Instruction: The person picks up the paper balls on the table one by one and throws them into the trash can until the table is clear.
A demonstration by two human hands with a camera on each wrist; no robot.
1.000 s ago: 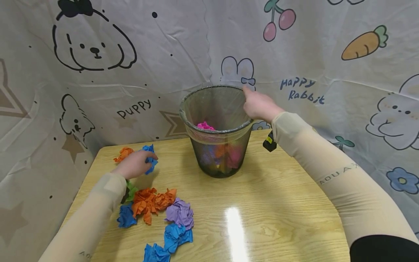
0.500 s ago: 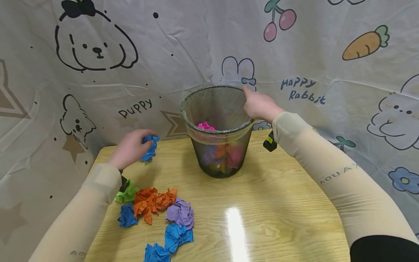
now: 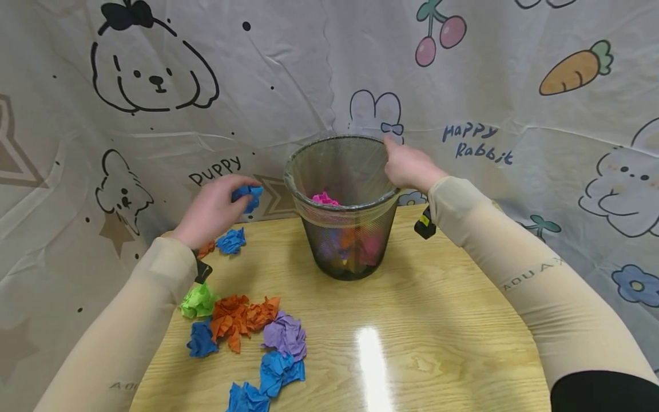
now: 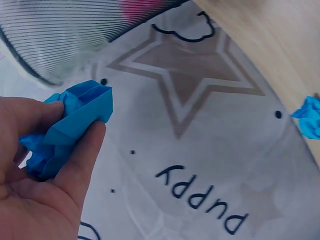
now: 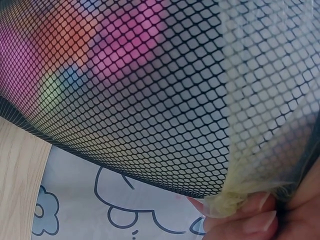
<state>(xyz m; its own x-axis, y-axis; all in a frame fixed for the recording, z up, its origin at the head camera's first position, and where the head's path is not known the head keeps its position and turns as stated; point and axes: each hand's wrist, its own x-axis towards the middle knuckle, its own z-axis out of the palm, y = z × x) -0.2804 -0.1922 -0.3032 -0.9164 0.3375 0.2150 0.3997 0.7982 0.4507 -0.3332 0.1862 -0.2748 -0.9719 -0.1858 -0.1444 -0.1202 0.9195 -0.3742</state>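
My left hand point(image 3: 213, 209) pinches a crumpled blue paper ball point(image 3: 252, 198) between thumb and fingers, raised above the table's back left. In the left wrist view the held paper ball point(image 4: 75, 122) is near the rim of the mesh wastebasket point(image 4: 55, 40), apart from it. My right hand point(image 3: 412, 167) grips the right side of the rim of the black mesh wastebasket point(image 3: 342, 269). The right wrist view has its fingers point(image 5: 255, 222) at the bunched clear liner point(image 5: 227, 202). Pink paper point(image 3: 325, 198) and other coloured balls lie inside the basket, partly seen through the mesh.
On the wooden table point(image 3: 432, 320) lie another blue ball point(image 3: 231, 241), a partly hidden orange one point(image 3: 206, 249), a green one point(image 3: 198, 300), orange crumples point(image 3: 231, 317), a purple ball point(image 3: 285, 335) and several more blue ones point(image 3: 278, 371). A printed curtain point(image 3: 288, 63) hangs behind.
My left hand has lifted the blue paper ball off the table and carried it up and rightward towards the wastebasket. Another blue ball has come into view beneath. The right hand stays on the rim.
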